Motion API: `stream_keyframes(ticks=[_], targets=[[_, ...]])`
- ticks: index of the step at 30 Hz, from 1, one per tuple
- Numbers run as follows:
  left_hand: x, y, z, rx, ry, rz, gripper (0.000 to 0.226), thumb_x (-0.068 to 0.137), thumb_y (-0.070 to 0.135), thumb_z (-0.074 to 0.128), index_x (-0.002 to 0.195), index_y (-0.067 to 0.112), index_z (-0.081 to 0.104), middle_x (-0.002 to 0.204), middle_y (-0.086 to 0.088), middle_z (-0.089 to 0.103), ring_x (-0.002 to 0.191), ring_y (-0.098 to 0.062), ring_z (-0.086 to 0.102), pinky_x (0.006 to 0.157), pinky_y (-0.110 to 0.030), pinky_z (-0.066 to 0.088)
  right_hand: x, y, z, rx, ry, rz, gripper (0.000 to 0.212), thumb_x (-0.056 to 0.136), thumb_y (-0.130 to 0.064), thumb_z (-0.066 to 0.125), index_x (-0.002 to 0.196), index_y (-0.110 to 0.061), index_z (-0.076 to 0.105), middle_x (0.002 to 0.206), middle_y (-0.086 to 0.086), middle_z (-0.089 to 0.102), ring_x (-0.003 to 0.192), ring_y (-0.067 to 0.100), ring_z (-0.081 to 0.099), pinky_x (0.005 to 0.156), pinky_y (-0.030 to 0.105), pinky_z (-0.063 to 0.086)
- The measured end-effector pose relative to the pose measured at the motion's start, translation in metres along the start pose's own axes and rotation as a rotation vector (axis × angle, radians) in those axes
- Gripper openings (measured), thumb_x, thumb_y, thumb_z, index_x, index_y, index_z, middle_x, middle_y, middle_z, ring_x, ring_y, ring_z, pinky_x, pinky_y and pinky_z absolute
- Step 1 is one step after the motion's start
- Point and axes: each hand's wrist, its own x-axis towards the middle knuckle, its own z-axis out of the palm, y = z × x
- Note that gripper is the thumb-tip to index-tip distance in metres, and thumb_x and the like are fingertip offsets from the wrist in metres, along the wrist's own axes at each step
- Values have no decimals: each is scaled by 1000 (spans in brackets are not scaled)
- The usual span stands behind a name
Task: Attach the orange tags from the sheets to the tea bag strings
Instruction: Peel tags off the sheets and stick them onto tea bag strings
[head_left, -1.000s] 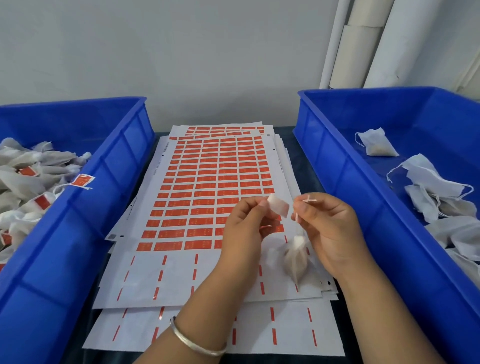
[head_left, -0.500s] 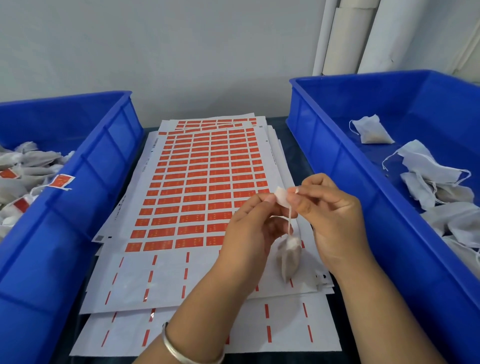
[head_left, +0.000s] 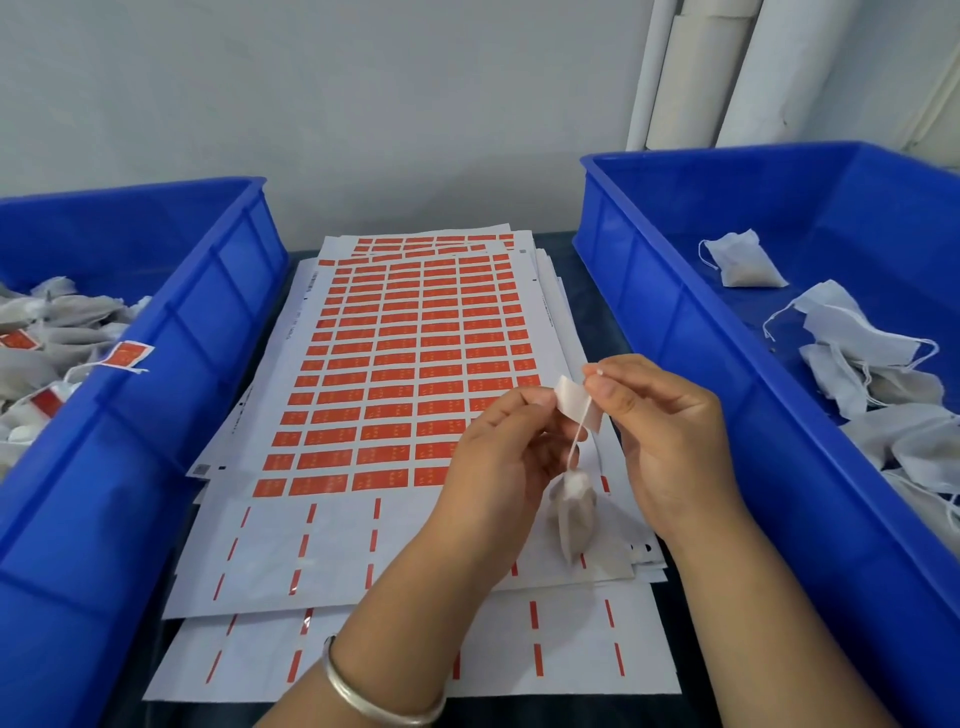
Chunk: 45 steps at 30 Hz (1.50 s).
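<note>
blue bins (head_left: 670, 332), orange-gridded white sheets (head_left: 405, 374)

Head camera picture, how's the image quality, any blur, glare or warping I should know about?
Head view: lighting is soft and even, with no hard shadows; the dangling tea bag looks slightly soft, the print on the orange tags is too small to read; wide-angle warping splays the blue bins outward; a faint shine shows on the peeled sheet.

Both hands are meeting out in front of the person. The left hand (head_left: 498, 457) is curling its fingers and pinching with thumb and fingertip. The right hand (head_left: 670, 436) is facing it, pinching too, fingers bent. Both forearms are reaching in from the bottom.
</note>
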Motion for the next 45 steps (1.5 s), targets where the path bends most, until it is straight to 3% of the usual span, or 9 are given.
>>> stream_keyframes(ticks=[9,14,19,22,25,30,34,41,45], targets=[[0,2,-1,0,-29,-9,36,97,21,45,74,23,73,79,0,67,70,-13,57,67,-25,49,-2,-1,2,3,34,27,16,62,-43,69,74,-35,77,75,-13,72,79,5,69,66,13,52],[-1,4,-4,26,-83,-3,27,93,23,52,76,23,73,82,-3,65,69,-13,54,67,-23,49,-1,1,0,-19,61,63,25,56,-52,71,75,-36,77,80,-10,74,83,9,70,67,16,53],[-4,6,-5,104,-135,50,13,78,31,62,77,30,74,77,3,65,67,-8,56,68,-17,48,0,3,-3,49,41,140,12,67,-34,70,75,-29,78,79,-6,74,81,12,71,67,18,54],[-2,3,-6,200,-96,98,14,80,31,63,77,37,75,82,9,70,79,-11,65,75,-21,50,2,2,-4,115,25,219,11,68,-28,67,71,-24,77,75,-4,73,77,13,71,65,19,54],[-4,3,-5,255,-86,180,13,75,32,66,77,42,74,85,13,72,87,-8,66,71,-14,50,2,1,-5,137,14,264,11,68,-27,68,71,-21,77,79,0,74,84,19,72,67,22,55],[-4,0,-5,369,-66,263,14,68,39,69,77,49,72,86,13,71,84,-20,63,68,-12,52,2,1,-6,147,6,295,13,66,-28,67,70,-20,76,79,2,74,81,19,72,64,23,56],[-1,0,-4,437,-35,290,13,67,39,70,74,50,71,87,15,69,81,-22,61,69,-21,55,2,1,-6,160,-1,292,11,66,-26,66,66,-21,76,71,-3,72,73,14,72,61,20,54],[1,-4,-8,504,-12,312,25,75,19,76,82,42,68,75,10,64,58,-4,51,57,-13,48,2,2,-5,150,-13,283,13,67,-28,65,70,-22,77,73,-3,73,75,14,72,62,19,54],[2,-4,-10,464,49,324,26,75,14,76,80,37,66,66,17,62,56,-3,52,54,-12,47,0,3,-3,143,-112,277,19,73,-21,65,88,-23,76,84,-3,73,85,14,71,68,21,55]])
